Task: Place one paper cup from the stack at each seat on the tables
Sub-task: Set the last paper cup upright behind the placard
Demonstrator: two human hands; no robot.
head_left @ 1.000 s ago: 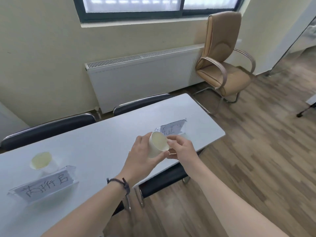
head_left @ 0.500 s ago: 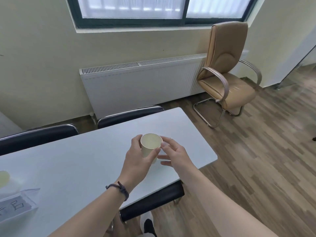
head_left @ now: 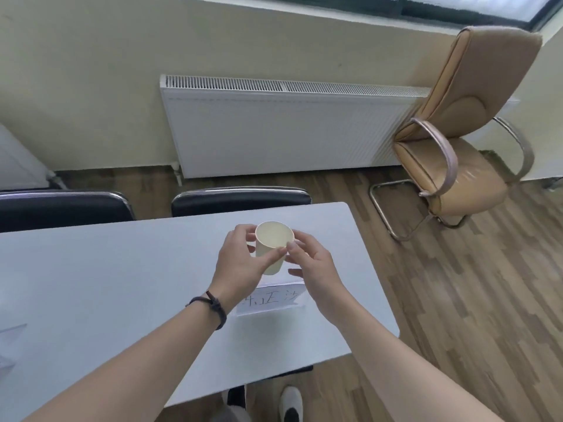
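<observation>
Both hands are up over the far right part of the grey desk (head_left: 91, 269), w/ one paper cup (head_left: 272, 248) between them. Left hand (head_left: 240, 263) wraps the cup's side, thumb across the front, fingers round the back. Right hand (head_left: 313, 269) pinches at the rim w/ thumb and forefinger, other fingers loosely spread below. Cup is upright, mouth open toward the camera, inside empty; can't tell if its base touches the desk or sits just above it. Just in front of the cup, nearer the person, a name card (head_left: 271, 301) w/ handwritten characters lies on the desk, partly hidden by the left wrist. Dark cord bracelet (head_left: 213, 307) on that wrist. Two black chair backs (head_left: 240, 201) stand at the far desk edge; tan armchair (head_left: 457, 141) well apart on the wood floor, beside the white radiator (head_left: 289, 129).
</observation>
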